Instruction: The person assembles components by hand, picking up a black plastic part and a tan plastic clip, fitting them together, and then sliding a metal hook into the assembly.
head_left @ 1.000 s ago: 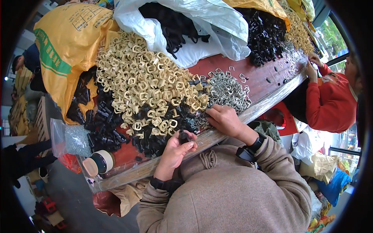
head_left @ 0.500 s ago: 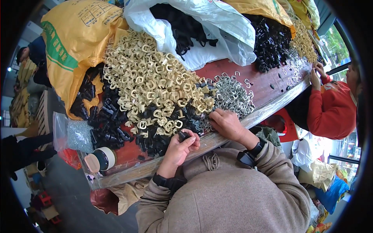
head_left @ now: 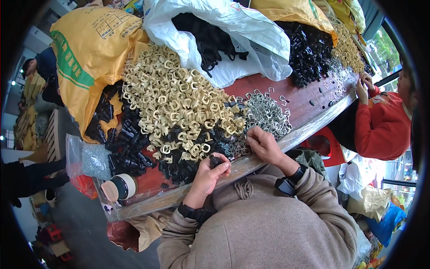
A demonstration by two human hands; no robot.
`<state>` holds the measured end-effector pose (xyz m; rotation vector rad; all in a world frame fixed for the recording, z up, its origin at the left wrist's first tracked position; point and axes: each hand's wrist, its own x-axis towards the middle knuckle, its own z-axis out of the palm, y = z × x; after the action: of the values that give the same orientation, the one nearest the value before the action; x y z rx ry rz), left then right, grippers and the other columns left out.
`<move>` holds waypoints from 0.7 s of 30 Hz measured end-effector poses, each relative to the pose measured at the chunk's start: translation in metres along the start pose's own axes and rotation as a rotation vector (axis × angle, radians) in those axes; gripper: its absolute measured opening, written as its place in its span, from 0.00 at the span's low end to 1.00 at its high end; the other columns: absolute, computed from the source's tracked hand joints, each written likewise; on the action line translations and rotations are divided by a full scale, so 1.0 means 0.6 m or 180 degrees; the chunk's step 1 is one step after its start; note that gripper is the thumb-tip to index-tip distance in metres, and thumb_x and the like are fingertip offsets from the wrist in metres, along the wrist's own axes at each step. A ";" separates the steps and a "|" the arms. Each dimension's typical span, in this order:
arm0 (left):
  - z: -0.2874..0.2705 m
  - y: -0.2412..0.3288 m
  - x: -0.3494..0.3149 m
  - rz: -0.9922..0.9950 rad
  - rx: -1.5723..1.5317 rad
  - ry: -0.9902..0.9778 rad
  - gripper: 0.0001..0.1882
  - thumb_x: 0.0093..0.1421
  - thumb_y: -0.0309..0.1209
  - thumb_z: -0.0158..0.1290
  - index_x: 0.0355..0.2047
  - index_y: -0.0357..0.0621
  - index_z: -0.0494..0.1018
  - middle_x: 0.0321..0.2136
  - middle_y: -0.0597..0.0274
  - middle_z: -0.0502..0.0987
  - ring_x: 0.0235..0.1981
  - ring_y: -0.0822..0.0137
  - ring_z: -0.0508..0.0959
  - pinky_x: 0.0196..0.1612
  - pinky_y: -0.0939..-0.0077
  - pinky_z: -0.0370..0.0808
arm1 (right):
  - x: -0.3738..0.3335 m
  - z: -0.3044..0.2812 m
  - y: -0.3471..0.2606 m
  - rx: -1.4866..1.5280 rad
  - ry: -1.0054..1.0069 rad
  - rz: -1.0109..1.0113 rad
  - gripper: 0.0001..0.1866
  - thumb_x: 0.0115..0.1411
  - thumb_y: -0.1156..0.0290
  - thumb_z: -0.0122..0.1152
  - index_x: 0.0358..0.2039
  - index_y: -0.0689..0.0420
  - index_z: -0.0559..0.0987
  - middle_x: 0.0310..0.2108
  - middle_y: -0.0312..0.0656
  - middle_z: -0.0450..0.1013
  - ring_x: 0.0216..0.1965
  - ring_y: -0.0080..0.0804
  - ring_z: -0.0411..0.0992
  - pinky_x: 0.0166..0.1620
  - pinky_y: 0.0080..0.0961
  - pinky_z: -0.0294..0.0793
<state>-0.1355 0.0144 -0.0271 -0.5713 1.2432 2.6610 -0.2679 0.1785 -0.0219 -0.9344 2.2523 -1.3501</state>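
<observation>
My left hand is closed around a small black plastic part, held just above the table's front edge. To its right, my right hand hovers with curled fingers by the near side of a pile of silver metal hooks. Whether anything sits between those fingertips I cannot make out. A large heap of cream plastic buckle pieces lies beyond my left hand. More black plastic parts lie between that heap and the table edge.
A wooden strip edges the red table. At the left stand a jar and a clear bag of small grey pieces. Behind are a yellow sack and a white bag. A person in red works at the right.
My right hand has shifted slightly right, off the small pieces at the pile's near edge. My left hand has turned the black part more upright. The whole view has shifted a little.
</observation>
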 end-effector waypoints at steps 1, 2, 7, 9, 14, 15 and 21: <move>0.002 0.001 0.000 0.0004 0.0150 0.0016 0.07 0.52 0.27 0.51 0.30 0.40 0.66 0.25 0.63 0.71 0.25 0.75 0.71 0.26 0.85 0.68 | -0.002 0.000 0.001 0.0001 0.0007 -0.0012 0.04 0.52 0.76 0.50 0.26 0.60 0.66 0.20 0.40 0.64 0.18 0.29 0.63 0.23 0.23 0.64; 0.005 0.001 0.000 0.0004 0.0298 0.0033 0.07 0.51 0.27 0.51 0.30 0.40 0.66 0.24 0.64 0.71 0.24 0.75 0.71 0.26 0.85 0.68 | -0.006 0.002 0.005 0.0337 -0.0058 0.0218 0.04 0.52 0.76 0.50 0.27 0.60 0.66 0.20 0.40 0.64 0.18 0.28 0.63 0.24 0.22 0.64; 0.019 0.008 0.013 0.0056 0.0479 0.0066 0.07 0.51 0.27 0.51 0.30 0.38 0.67 0.22 0.65 0.71 0.22 0.76 0.70 0.25 0.85 0.67 | -0.010 -0.004 0.028 0.0562 0.0194 0.0300 0.04 0.51 0.76 0.51 0.28 0.60 0.68 0.20 0.39 0.63 0.19 0.25 0.62 0.23 0.20 0.63; 0.018 0.005 0.018 0.0127 0.0577 0.0091 0.08 0.51 0.27 0.51 0.30 0.38 0.67 0.21 0.65 0.70 0.21 0.77 0.70 0.25 0.86 0.67 | -0.009 -0.009 0.028 0.0336 0.0381 0.0110 0.04 0.51 0.77 0.52 0.28 0.60 0.68 0.20 0.38 0.63 0.19 0.26 0.63 0.23 0.20 0.63; 0.020 0.009 0.021 0.0162 0.0595 0.0174 0.07 0.51 0.27 0.51 0.30 0.38 0.68 0.21 0.65 0.70 0.21 0.77 0.69 0.25 0.87 0.67 | 0.003 -0.018 0.010 -0.0989 0.0659 -0.0661 0.06 0.46 0.78 0.54 0.27 0.58 0.70 0.21 0.40 0.64 0.19 0.32 0.65 0.22 0.24 0.65; 0.020 0.010 0.021 0.0194 0.0609 0.0174 0.07 0.51 0.27 0.51 0.30 0.38 0.68 0.21 0.65 0.70 0.21 0.77 0.69 0.25 0.87 0.67 | 0.004 -0.012 0.011 -0.1178 0.0474 -0.0949 0.06 0.46 0.77 0.54 0.27 0.57 0.70 0.21 0.40 0.64 0.20 0.34 0.65 0.22 0.26 0.65; 0.013 -0.008 0.026 0.0098 0.0575 0.0218 0.07 0.52 0.28 0.51 0.30 0.39 0.68 0.22 0.66 0.71 0.21 0.78 0.69 0.25 0.87 0.68 | 0.009 0.021 0.016 -0.1874 0.0085 -0.1193 0.05 0.44 0.73 0.54 0.21 0.56 0.68 0.20 0.42 0.63 0.17 0.39 0.66 0.22 0.31 0.67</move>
<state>-0.1503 0.0228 -0.0320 -0.6244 1.5035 2.5367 -0.2678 0.1697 -0.0363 -1.6014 2.6435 -0.8163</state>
